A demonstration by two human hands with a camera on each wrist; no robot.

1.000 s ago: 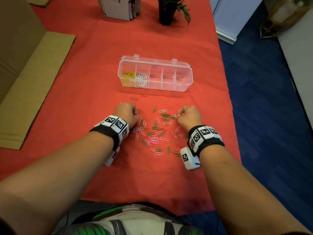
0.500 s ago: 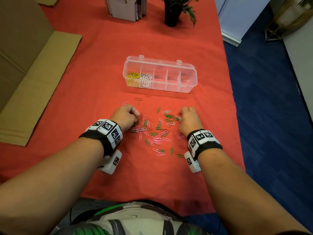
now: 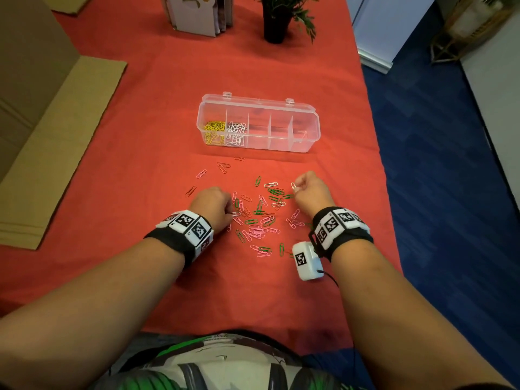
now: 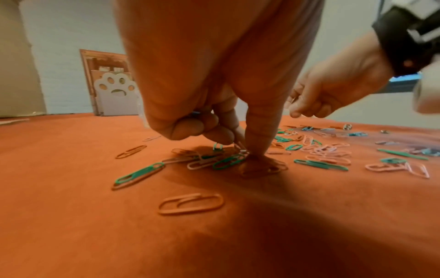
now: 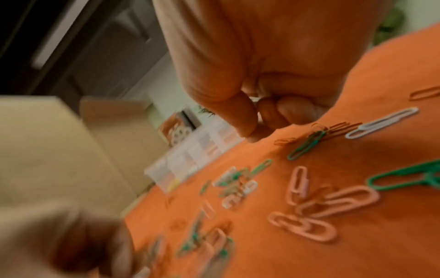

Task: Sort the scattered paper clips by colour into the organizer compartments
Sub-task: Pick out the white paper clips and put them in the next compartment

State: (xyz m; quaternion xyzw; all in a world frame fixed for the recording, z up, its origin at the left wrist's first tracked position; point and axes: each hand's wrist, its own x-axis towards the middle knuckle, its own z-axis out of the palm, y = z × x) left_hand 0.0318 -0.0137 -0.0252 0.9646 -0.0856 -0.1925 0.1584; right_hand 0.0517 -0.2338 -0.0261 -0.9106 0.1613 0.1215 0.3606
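Pink, green and white paper clips [image 3: 259, 220] lie scattered on the red cloth between my hands. The clear organizer [image 3: 306, 130] stands open beyond them, with yellow clips [image 3: 214, 132] in its leftmost compartment and white clips [image 3: 235, 132] in the one beside it. My left hand [image 3: 229, 213] is at the pile's left edge; in the left wrist view my left hand [image 4: 240, 150] has curled fingers that pinch small clips against the cloth. My right hand [image 3: 295, 187], a little above the pile's right side, pinches a white clip [image 3: 293, 186]. The right wrist view is blurred.
A black plant pot [image 3: 277, 26] and a white paw-cut file holder [image 3: 197, 15] stand at the table's far end. Flat cardboard [image 3: 56, 142] lies on the left. The table's right edge [image 3: 377, 164] drops to a blue floor just right of my right hand.
My right hand has risen slightly from the cloth with a white clip pinched in its fingertips. My left hand has stayed down at the pile's left edge, fingers working among the clips.
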